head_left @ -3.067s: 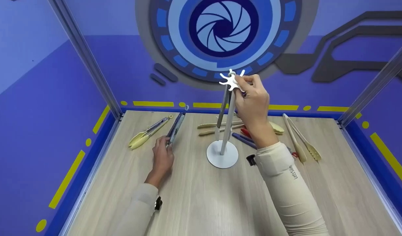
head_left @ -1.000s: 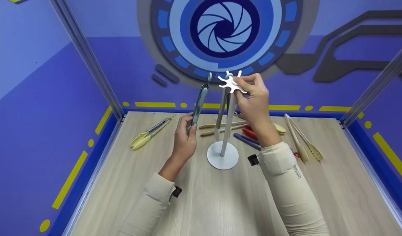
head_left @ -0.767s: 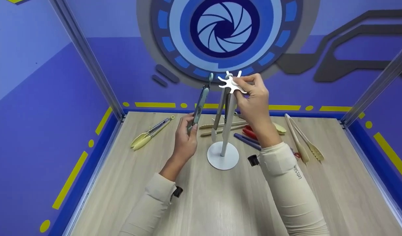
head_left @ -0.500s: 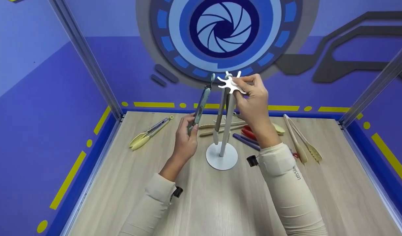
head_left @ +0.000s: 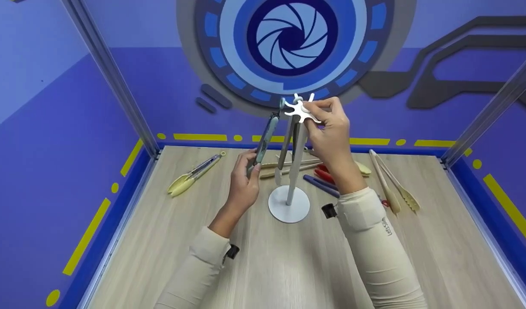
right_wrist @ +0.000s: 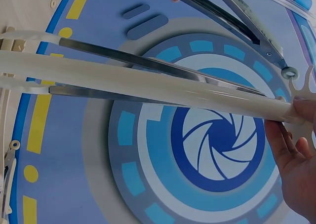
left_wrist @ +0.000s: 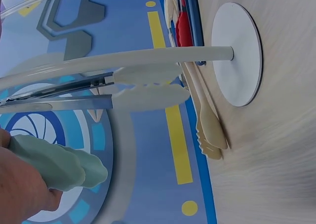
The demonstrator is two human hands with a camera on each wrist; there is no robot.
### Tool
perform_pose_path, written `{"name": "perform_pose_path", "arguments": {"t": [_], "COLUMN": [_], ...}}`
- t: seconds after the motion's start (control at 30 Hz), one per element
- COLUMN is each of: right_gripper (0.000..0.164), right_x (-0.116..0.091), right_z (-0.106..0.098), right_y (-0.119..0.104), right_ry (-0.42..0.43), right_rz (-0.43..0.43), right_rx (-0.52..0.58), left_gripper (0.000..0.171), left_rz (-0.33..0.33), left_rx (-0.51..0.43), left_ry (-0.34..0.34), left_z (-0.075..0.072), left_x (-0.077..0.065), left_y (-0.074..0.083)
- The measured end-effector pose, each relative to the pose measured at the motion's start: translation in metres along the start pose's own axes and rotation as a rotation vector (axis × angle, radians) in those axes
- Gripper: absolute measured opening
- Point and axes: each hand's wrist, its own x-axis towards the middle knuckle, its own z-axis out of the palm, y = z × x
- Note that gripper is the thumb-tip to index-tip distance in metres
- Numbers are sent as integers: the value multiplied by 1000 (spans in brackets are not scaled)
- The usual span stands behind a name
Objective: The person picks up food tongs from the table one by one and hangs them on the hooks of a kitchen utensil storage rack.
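Note:
My left hand (head_left: 242, 186) grips green-tipped tongs (head_left: 268, 135) by their lower end, raised above the table and tilted, with their pull ring uppermost. In the head view that ring overlaps the left arm of a white star-shaped hook top (head_left: 298, 110) on a stand. With thumb and fingers my right hand (head_left: 331, 133) pinches this hook top. From the stand hangs a second pair of tongs, metal with whitish tips (left_wrist: 148, 96), beside the pole (right_wrist: 148, 83). The stand's round white base (head_left: 288, 205) rests on the table. The palm side of my left hand is mostly hidden.
Yellow tongs (head_left: 195, 174) lie at the table's back left. Behind the stand are cream tongs (head_left: 269, 174), red tongs (head_left: 324, 174) and purple-blue tongs (head_left: 316, 183), partly covered by my right arm. Beige tongs (head_left: 385, 182) lie at the right. A blue wall closes off the back.
My left hand has lifted the green-tipped tongs off the table and brought them rightward. Over the last second their ring drifted right to the hook top. My right hand has kept its pinch.

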Motion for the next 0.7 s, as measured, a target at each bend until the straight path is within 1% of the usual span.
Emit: {"name": "perform_pose_path", "arguments": {"t": [0.37, 0.7], "right_gripper": [27, 27], "right_x": [0, 0], "right_z": [1, 1], "right_y": [-1, 0], "right_ry": [-1, 6], "right_rz": [1, -2], "right_rx": [3, 2], "left_gripper": [21, 23], "left_rz": [-6, -2], "left_rx": [-17, 4], "left_ry": [-13, -32], "left_z": [2, 2], "left_x": [1, 0], "left_y": [1, 1]}}
